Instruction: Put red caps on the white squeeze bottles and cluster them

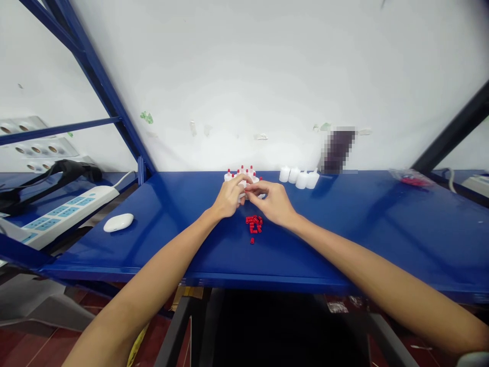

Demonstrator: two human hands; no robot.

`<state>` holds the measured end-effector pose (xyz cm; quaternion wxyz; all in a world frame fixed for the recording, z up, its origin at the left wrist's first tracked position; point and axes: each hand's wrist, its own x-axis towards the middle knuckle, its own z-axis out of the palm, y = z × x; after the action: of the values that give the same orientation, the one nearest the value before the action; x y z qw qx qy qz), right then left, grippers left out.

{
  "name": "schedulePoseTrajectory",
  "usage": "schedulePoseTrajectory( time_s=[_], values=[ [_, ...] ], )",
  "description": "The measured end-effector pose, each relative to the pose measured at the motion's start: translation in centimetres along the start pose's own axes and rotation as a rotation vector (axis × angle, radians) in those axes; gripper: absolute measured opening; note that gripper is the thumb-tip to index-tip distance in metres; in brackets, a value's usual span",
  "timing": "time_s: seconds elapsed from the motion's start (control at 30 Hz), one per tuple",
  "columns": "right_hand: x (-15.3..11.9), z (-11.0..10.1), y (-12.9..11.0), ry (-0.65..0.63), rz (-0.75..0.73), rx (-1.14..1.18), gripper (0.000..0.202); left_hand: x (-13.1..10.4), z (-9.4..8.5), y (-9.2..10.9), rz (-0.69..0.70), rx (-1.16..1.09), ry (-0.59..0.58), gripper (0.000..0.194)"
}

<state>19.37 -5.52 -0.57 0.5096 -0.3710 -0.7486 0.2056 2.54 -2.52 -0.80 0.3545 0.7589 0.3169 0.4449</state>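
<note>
Near the middle of the blue table, my left hand is closed around a white bottle, only partly visible between the fingers. My right hand meets it from the right, thumb and forefinger pinched on a small red cap at the bottle's top. Just behind both hands stand several white bottles with red caps, partly hidden by the fingers. Several loose red caps lie in a small pile in front of my hands, with a single one nearer the table's front edge.
Several white bottles without red caps stand at the back, right of my hands. A white case lies on the left. A clear bag with red pieces rests at the back right. Power strips lie beyond the blue frame.
</note>
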Motion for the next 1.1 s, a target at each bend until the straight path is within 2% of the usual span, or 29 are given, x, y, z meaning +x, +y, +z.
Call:
schedulePoseTrajectory(
  time_s=[0.13,0.23,0.33,0.43,0.53,0.6,0.7,0.83,0.97,1.03,1.1],
  values=[
    [-0.1,-0.4,-0.2,0.040,-0.076,-0.080,0.016,-0.1,0.0,-0.1,0.028,0.009,-0.015,0.030],
    [-0.1,-0.5,-0.1,-0.013,-0.089,-0.068,0.016,-0.1,-0.1,-0.1,0.064,0.025,-0.055,0.030],
    [-0.1,-0.4,0.0,-0.066,-0.077,0.027,0.015,-0.2,-0.2,0.0,0.095,0.046,-0.090,0.028],
    [-0.1,-0.3,0.1,-0.053,-0.031,0.157,0.025,-0.2,-0.2,0.2,0.087,0.052,-0.103,0.025],
    [0.0,-0.5,0.2,-0.032,-0.016,0.166,0.026,0.0,-0.1,0.3,0.055,0.026,-0.027,0.019],
    [0.0,-0.9,0.3,0.003,-0.025,0.106,0.020,0.3,-0.1,0.4,0.025,-0.004,0.054,0.016],
    [-0.3,-1.4,0.5,0.021,-0.075,-0.031,0.008,0.6,-0.2,0.7,-0.003,-0.071,0.148,0.022],
    [-0.8,-1.6,0.4,-0.116,-0.241,-0.080,0.022,0.7,-0.1,0.8,0.006,-0.159,0.182,0.030],
    [-1.2,-1.2,0.0,-0.306,-0.290,-0.103,0.041,0.4,0.5,0.6,0.057,-0.151,0.221,0.030],
    [-1.3,-1.0,-0.2,-0.330,-0.300,-0.137,0.045,0.2,0.8,0.6,0.070,-0.157,0.206,0.031],
    [-1.2,-1.0,-0.3,-0.294,-0.297,-0.167,0.046,0.1,0.9,0.6,0.053,-0.177,0.179,0.037]
  ],
)
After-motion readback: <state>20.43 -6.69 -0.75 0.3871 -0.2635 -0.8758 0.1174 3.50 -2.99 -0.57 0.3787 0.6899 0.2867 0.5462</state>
